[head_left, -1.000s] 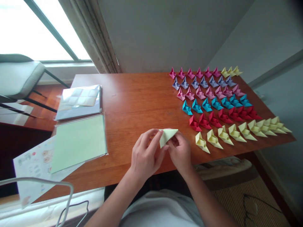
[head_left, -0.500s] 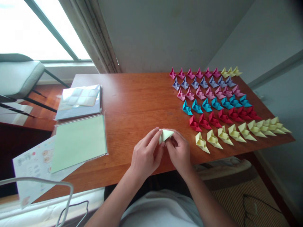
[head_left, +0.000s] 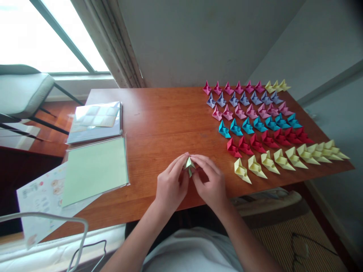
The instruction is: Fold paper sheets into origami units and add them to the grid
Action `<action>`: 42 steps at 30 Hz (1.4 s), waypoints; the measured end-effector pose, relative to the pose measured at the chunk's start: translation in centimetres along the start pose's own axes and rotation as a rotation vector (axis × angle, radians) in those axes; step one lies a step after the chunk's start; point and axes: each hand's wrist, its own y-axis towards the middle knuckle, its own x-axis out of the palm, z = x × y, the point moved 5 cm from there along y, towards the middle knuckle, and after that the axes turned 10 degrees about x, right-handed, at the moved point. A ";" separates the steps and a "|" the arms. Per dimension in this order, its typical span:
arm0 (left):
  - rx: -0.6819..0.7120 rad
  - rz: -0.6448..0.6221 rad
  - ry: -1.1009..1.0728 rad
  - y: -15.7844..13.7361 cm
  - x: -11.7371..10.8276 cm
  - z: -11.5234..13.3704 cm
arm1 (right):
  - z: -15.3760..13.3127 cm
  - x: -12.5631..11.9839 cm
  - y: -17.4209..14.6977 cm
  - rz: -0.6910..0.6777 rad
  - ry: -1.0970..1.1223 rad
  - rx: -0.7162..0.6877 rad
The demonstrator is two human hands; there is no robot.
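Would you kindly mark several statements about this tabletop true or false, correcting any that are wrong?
1. The left hand and right hand both hold the folded paper. True.
2. The red row lies between the far row and the blue row. False: it lies between the blue row and the near yellow row.
3. The green sheet lies at the left of the table. True.
4. The chair stands at the picture's right edge. False: it stands at the left edge, near the window.
5. The far row includes some yellow pieces. True.
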 end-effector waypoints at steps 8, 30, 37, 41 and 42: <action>-0.080 0.047 -0.113 0.1 -0.4 -0.4 | 0.7 -0.4 0.2 0.074 0.054 0.140; -0.338 -0.001 -0.564 0.1 0.0 -1.2 | 0.9 -0.6 -0.1 0.063 0.179 0.124; -0.405 -0.019 -0.701 0.0 0.2 -1.5 | 0.8 -0.7 -0.1 0.055 0.180 0.118; -0.409 -0.016 -0.711 0.1 0.1 -1.4 | 0.9 -0.7 -0.1 0.045 0.186 0.121; -0.409 -0.016 -0.712 0.1 0.1 -1.4 | 0.9 -0.6 -0.1 0.041 0.188 0.121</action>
